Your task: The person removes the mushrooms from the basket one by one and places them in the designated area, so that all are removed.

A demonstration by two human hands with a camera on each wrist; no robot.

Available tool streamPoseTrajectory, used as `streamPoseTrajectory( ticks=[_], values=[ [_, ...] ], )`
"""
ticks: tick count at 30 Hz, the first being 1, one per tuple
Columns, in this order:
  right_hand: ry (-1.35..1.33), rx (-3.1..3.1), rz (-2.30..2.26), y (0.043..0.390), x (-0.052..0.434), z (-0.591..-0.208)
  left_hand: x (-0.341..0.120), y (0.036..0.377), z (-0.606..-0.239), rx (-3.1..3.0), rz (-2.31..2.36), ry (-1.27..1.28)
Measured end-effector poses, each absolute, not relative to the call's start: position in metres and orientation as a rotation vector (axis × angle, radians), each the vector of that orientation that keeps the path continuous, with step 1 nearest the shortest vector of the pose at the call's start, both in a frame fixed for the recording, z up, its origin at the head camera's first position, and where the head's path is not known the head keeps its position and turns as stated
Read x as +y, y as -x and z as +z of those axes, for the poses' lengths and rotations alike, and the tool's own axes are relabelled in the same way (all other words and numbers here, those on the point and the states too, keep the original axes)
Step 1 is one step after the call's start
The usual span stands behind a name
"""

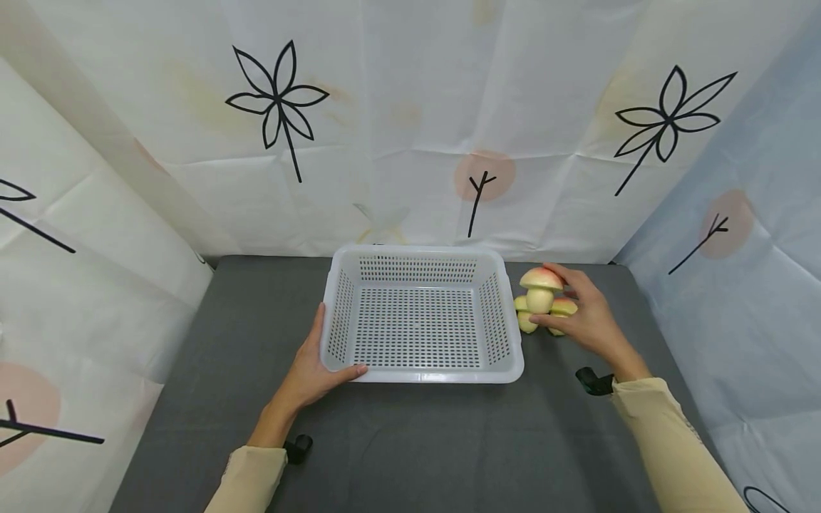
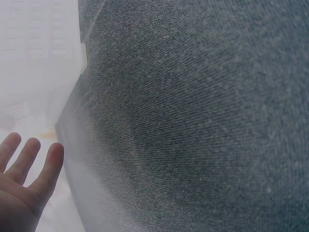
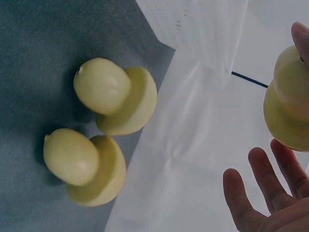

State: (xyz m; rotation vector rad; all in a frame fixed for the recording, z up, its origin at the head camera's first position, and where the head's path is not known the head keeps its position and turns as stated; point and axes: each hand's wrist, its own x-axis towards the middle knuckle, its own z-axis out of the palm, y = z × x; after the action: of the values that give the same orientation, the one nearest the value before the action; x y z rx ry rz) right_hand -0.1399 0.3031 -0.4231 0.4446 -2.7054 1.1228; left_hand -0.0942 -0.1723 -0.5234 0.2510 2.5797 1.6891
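A white plastic basket (image 1: 417, 328) with slotted walls and floor lies on the grey tabletop. At its near left corner, my left hand (image 1: 314, 374) lies with the thumb on the front rim and the fingers along the left side; those fingers look straight in the left wrist view. My right hand (image 1: 590, 320) pinches a toy mushroom (image 1: 540, 285), pale stem with a reddish cap, between thumb and fingers. Two similar mushrooms lie below it on the table, a left one (image 1: 526, 322) and a right one (image 1: 564, 308), both partly covered in the head view.
Grey cloth (image 1: 410, 449) covers the table in front of the basket. White printed curtains (image 1: 410, 128) rise at the back and on both sides. A small black strap piece (image 1: 595, 382) sits at the right wrist, another (image 1: 298, 449) at the left.
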Motion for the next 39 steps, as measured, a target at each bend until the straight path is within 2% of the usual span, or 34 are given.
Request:
streamPoseTrajectory(
  ticks=[25, 39],
  values=[
    [-0.131, -2.767, 1.08, 0.124, 0.367, -0.429, -0.173, 0.094, -0.524, 2.572, 1.698, -0.262],
    [-0.033, -2.838, 1.118, 0.125, 0.406, -0.469, -0.173, 0.094, -0.526, 2.564, 1.704, -0.249]
  ],
)
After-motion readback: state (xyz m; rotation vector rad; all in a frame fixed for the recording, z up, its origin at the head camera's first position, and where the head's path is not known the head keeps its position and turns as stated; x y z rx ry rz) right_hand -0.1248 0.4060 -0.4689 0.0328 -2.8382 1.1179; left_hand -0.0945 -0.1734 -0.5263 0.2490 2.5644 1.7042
